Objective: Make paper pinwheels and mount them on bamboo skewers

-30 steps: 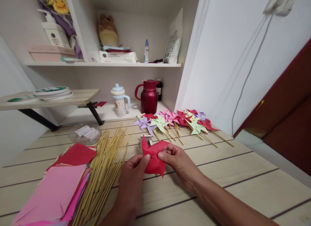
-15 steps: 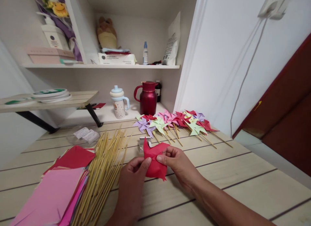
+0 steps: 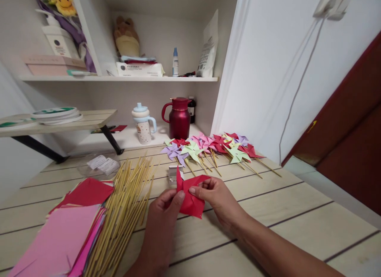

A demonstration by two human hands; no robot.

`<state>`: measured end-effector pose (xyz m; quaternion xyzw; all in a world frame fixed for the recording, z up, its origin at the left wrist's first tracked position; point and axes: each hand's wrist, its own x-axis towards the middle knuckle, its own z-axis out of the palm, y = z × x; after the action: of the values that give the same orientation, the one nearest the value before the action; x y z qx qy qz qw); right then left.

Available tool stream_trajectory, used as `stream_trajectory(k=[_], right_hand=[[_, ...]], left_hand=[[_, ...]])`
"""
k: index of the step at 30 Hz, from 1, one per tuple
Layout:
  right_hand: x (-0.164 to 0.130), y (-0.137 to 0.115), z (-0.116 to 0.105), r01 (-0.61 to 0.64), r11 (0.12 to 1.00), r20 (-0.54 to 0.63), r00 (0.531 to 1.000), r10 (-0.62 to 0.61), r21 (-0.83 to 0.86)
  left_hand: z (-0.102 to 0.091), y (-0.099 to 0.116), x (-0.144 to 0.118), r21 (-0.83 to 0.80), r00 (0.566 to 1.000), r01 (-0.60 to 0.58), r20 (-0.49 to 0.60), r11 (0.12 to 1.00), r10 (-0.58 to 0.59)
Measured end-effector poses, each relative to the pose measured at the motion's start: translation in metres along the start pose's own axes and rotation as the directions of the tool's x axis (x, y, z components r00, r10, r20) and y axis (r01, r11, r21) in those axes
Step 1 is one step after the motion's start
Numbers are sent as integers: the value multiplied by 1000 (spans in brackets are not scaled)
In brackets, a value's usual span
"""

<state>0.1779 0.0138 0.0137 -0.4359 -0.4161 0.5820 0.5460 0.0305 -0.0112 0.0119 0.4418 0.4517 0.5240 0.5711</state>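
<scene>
Both hands hold one partly folded red paper (image 3: pixel 190 197) just above the wooden table (image 3: pixel 282 213). My left hand (image 3: pixel 163 217) pinches its left side with thumb and forefinger. My right hand (image 3: pixel 212 195) pinches a flap near its middle from the right. Left of the hands lies a loose bundle of bamboo sticks (image 3: pixel 126 207). Further left sits a stack of pink and red paper sheets (image 3: pixel 65 233). Behind the hands, several finished paper pinwheels (image 3: pixel 208 148) on sticks lie in a row.
A small clear object (image 3: pixel 172 174) sits just behind the red paper. A red jug (image 3: pixel 179 118) and a lidded cup (image 3: pixel 143 124) stand on a low white ledge at the back. Shelves with boxes and bottles rise above. A white wall borders the table's right.
The hands have shifted a little on the red paper, folding a flap inward. The camera has drifted slightly; everything else stays put.
</scene>
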Motion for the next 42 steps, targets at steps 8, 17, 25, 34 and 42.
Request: stream_trajectory(k=[8, 17, 25, 34, 42], right_hand=[[-2, 1, 0, -19, 1000, -13, 1000, 19, 7], [-2, 2, 1, -16, 1000, 72, 997, 15, 1], [-1, 6, 0, -38, 999, 44, 998, 38, -1], [-2, 5, 1, -60, 998, 12, 998, 59, 30], [-3, 6, 2, -76, 997, -20, 997, 76, 16]], left_hand=[[0, 8, 2, -10, 999, -8, -43, 1000, 7], [-1, 9, 2, 65, 979, 86, -189, 994, -73], [-5, 9, 5, 57, 982, 33, -188, 998, -22], [-9, 7, 4, 116, 987, 70, -152, 991, -52], [-8, 9, 3, 87, 992, 106, -83, 991, -99]])
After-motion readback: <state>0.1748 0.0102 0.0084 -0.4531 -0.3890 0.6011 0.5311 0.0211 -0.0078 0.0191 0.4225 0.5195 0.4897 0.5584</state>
